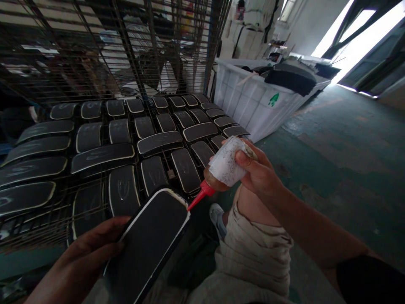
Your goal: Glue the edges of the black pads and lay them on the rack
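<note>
A long black panel (pixel 152 245) with rounded corners and a pale line along its rim is tilted at the bottom centre. My left hand (pixel 91 249) grips its left edge, thumb on top. In my right hand (pixel 256 169) is a squeeze bottle (pixel 228 164) with a white wrap and a red nozzle, pointing down and left. The nozzle tip is at the panel's upper right corner. Beyond, many similar dark panels (pixel 123 190) with pale edges lie in rows on a wire rack (pixel 88 211).
A tall wire mesh frame (pixel 136 42) stands behind the rack. At the upper right a white bin (pixel 249 101) holds dark pieces (pixel 291 78). The green floor (pixel 341 156) stretches right, and my legs in beige shorts (pixel 256 257) are below.
</note>
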A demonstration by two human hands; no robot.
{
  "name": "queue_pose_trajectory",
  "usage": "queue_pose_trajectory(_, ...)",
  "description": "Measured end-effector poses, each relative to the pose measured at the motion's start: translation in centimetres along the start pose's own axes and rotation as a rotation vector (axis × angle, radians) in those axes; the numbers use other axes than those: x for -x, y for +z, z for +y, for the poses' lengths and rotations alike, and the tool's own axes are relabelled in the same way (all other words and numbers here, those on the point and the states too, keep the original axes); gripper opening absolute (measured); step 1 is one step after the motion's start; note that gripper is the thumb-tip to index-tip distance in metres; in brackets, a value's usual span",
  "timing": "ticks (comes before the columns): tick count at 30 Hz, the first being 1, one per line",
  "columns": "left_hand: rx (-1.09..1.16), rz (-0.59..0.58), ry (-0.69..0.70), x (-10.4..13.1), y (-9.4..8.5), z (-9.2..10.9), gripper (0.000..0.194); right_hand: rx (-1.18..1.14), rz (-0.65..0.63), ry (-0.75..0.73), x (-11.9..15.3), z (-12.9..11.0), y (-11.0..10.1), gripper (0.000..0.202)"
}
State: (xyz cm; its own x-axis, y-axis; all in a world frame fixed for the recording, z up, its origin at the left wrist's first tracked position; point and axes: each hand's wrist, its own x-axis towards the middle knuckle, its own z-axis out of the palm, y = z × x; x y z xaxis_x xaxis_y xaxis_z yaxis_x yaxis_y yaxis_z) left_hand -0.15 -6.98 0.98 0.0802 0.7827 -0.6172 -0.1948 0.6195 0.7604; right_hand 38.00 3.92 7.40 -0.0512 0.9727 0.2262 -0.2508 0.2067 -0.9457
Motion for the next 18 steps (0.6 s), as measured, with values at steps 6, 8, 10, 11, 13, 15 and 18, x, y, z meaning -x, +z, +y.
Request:
queue_pose_trajectory(6,0.049,0.072,0.029,-0.4,1.4,-0.7,0.045,-0.027,0.175,-0.025,-0.8,1.5,0.3,0.050)
queue_pose_trajectory(8,0.032,0.063,0.033,-0.3,2.0,-0.8,0.044,-0.051,0.214,-0.036,-1.1,2.0,0.4,0.050)
queue_pose_trajectory(10,0.040,0.053,0.030,-0.2,2.7,-0.8,0.042,-0.053,0.237,-0.046,-1.3,2.4,0.6,0.050)
queue_pose_trajectory(11,0.052,0.055,0.030,-0.1,2.9,-0.8,0.042,-0.045,0.239,-0.047,-1.3,2.6,0.7,0.050)
queue_pose_trajectory(13,0.078,0.074,0.026,-0.1,3.3,-0.8,0.045,-0.024,0.226,-0.039,-1.3,3.0,0.8,0.048)
queue_pose_trajectory(15,0.078,0.075,0.015,-0.2,3.3,-0.8,0.047,-0.020,0.215,-0.024,-1.2,3.2,0.8,0.045)
queue_pose_trajectory(18,0.065,0.066,0.000,-0.5,3.4,-0.7,0.046,-0.047,0.244,-0.008,-1.0,3.4,0.8,0.045)
